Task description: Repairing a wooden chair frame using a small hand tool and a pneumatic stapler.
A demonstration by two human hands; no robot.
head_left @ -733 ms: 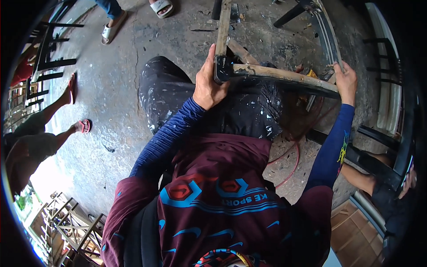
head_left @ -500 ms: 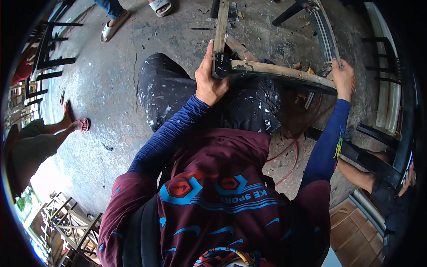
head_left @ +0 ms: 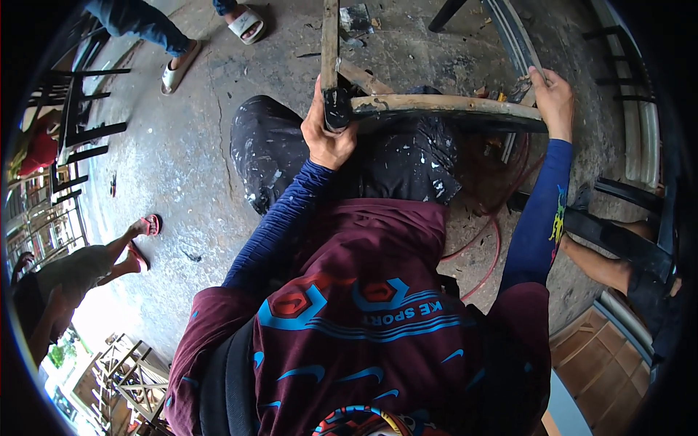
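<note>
A worn wooden frame (head_left: 429, 106) with a black metal corner joint (head_left: 337, 109) lies across my paint-spattered dark trousers (head_left: 291, 152). My left hand (head_left: 327, 134) grips the frame at that corner, where an upright wooden bar (head_left: 330, 40) meets the crosswise bar. My right hand (head_left: 552, 94) holds the far right end of the crosswise bar, beside a dark curved metal rail (head_left: 512, 33).
Bare stained concrete floor (head_left: 182, 167) spreads to the left. Another person's sandalled feet (head_left: 211, 43) stand at the top left. A seated person's legs in red sandals (head_left: 138, 240) are at the left. Black metal frames (head_left: 80, 109) stand far left. A red cable (head_left: 487, 247) trails on the floor.
My left hand and the frame's corner have stayed locked together while the whole frame swung slightly, the crosswise bar levelling out. My right hand has shifted up a little along its end.
</note>
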